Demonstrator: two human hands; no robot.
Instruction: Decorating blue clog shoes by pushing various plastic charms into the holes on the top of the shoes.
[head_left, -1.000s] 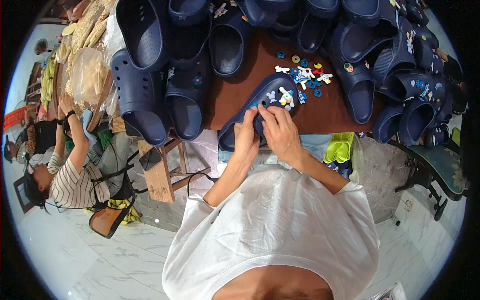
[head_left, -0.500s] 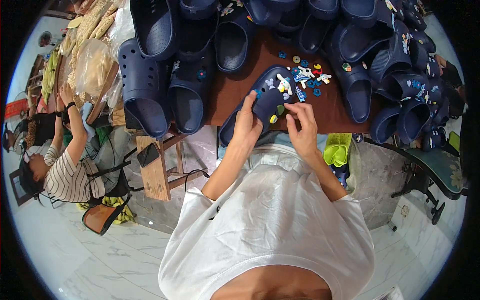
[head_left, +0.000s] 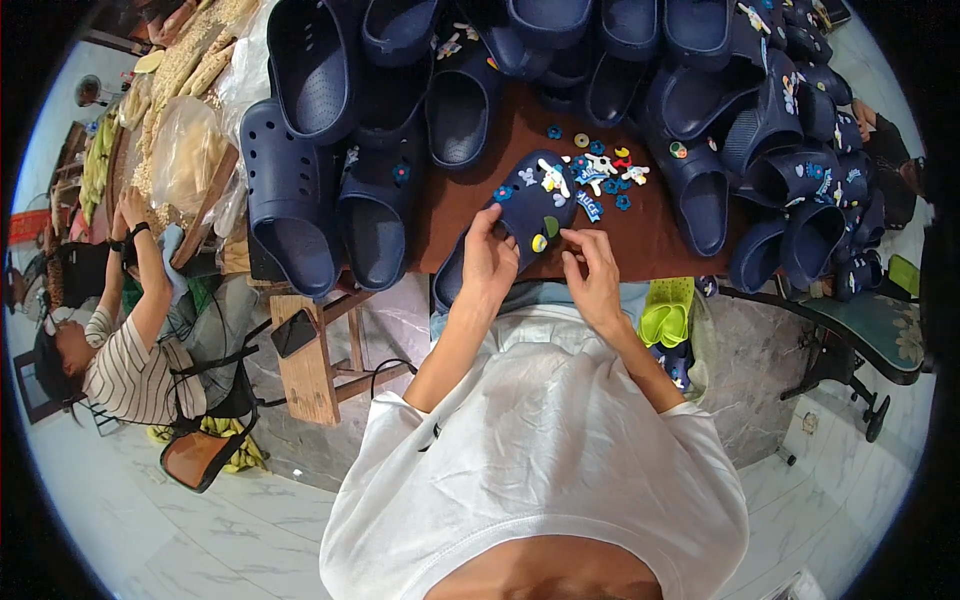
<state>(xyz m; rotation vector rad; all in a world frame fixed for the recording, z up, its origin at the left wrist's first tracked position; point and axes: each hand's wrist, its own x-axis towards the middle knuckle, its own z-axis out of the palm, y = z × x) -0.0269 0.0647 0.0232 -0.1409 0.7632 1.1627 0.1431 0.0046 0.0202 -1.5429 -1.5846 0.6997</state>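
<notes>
Your left hand [head_left: 488, 262] lies along the left side of the navy clog [head_left: 520, 215] that sits at the near edge of the brown table [head_left: 660, 245], toe pointing away from you. Its fingers curl over the upper and clamp it, which keeps the shoe from sliding while you work on its top. Your right hand [head_left: 597, 275] sits just beside the clog's right flank, thumb and forefinger pinched together near a yellow charm [head_left: 539, 243] and a green charm [head_left: 551, 226] on the upper; whether anything small is held in that pinch, you cannot tell from here.

The loose charms [head_left: 600, 165] are spread just beyond the clog's toe, near enough for either hand. Finished and bare navy clogs [head_left: 300, 190] are banked around the far edge and both sides, leaving only this middle patch free.

The heel of the worked clog is hidden behind your left hand and your white shirt [head_left: 540, 470]. The charms' shapes are too small to read. At the left, another person [head_left: 120, 330] sits low beside the table, arms raised.
</notes>
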